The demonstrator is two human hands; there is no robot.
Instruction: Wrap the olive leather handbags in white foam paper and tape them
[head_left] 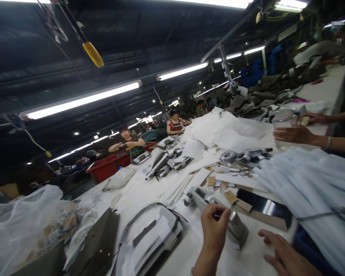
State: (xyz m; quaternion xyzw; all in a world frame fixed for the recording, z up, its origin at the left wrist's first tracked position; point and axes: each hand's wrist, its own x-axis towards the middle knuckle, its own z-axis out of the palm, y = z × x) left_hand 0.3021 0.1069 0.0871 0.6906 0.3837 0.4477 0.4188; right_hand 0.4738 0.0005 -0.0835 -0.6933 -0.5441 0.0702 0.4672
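My left hand [214,232] is raised over the white table [189,251], thumb and fingertips pinched together. Whatever is between them, if anything, is too small to make out. Just behind it lies a grey-olive object with a shiny rounded end [238,229], partly covered by the hand. To the right, my right hand [289,255] hovers low with fingers spread and nothing in them. A dark phone [264,207] and a strip of brown cardboard [268,218] lie beyond my hands. Left of them rests a flat bag with white paper wrapped round it [155,241].
Bundled white foam-like strips [310,191] lie at right. A co-worker's hands [296,136] touch a clear plastic jar [283,124]. White sheets [218,130] are heaped further back. Olive bags [96,241] and a clear plastic bag [23,222] fill the left. Other people sit beyond.
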